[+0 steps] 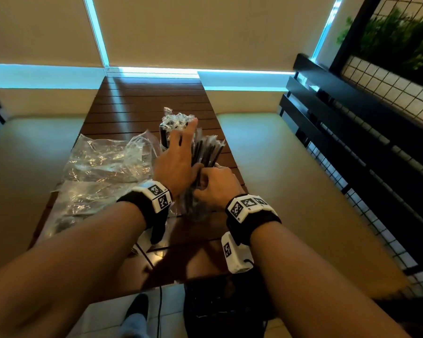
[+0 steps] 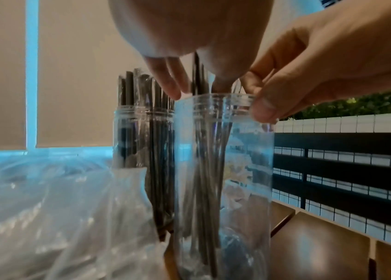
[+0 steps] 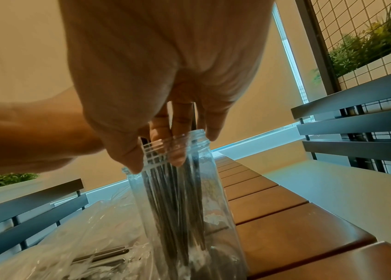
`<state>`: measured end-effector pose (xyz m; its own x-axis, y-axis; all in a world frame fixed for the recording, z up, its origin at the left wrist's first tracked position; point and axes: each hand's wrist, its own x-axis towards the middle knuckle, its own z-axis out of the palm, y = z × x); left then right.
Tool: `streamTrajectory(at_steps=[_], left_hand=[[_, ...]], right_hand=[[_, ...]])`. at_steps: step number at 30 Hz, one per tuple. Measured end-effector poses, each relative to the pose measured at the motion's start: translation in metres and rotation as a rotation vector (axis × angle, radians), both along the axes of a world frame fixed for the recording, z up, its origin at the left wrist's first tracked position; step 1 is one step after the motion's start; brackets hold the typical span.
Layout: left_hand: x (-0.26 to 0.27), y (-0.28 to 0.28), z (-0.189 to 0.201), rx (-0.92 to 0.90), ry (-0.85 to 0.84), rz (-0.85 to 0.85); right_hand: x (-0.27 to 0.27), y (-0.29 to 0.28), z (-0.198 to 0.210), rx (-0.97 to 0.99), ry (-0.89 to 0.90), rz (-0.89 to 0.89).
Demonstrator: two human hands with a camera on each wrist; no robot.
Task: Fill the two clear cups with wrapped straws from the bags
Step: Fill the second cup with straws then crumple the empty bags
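Observation:
Two clear cups stand on the slatted wooden table [image 1: 144, 101]. The far cup [image 1: 175, 126] [image 2: 139, 136] is packed with dark wrapped straws. In the near cup [image 2: 223, 170] [image 3: 189, 208] a thinner bundle of wrapped straws [image 1: 206, 148] [image 2: 200, 79] [image 3: 175, 199] stands upright. My right hand [image 1: 215, 184] [image 3: 156, 157] pinches the near cup's rim, thumb outside and fingers inside. My left hand [image 1: 174, 159] [image 2: 197, 83] is over that cup. Its straight fingers lie on one side of the bundle and its thumb on the other.
Crumpled clear plastic bags [image 1: 100, 167] [image 2: 46, 208] cover the table's left half; a few straws [image 3: 101, 255] lie inside one. Cream bench seats [image 1: 279, 154] flank the table, and a black slatted railing [image 1: 352, 123] runs along the right. A dark object [image 1: 217, 306] sits below the near edge.

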<state>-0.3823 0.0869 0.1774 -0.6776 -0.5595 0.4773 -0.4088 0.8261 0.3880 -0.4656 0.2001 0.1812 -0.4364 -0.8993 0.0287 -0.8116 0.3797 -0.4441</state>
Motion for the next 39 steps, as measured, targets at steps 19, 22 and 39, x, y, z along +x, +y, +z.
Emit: streamTrajectory(at_steps=[19, 22, 39], left_hand=[[-0.031, -0.021, 0.034, -0.049, -0.302, -0.369], [-0.013, -0.022, 0.048, -0.143, -0.231, -0.326], [0.117, -0.071, -0.009, 0.330, -0.986, 0.223]], right_hand=[[-0.003, 0.002, 0.003, 0.019, 0.009, 0.019], [-0.007, 0.000, 0.007, 0.058, 0.007, -0.025], [0.024, -0.003, 0.040, -0.017, 0.262, -0.187]])
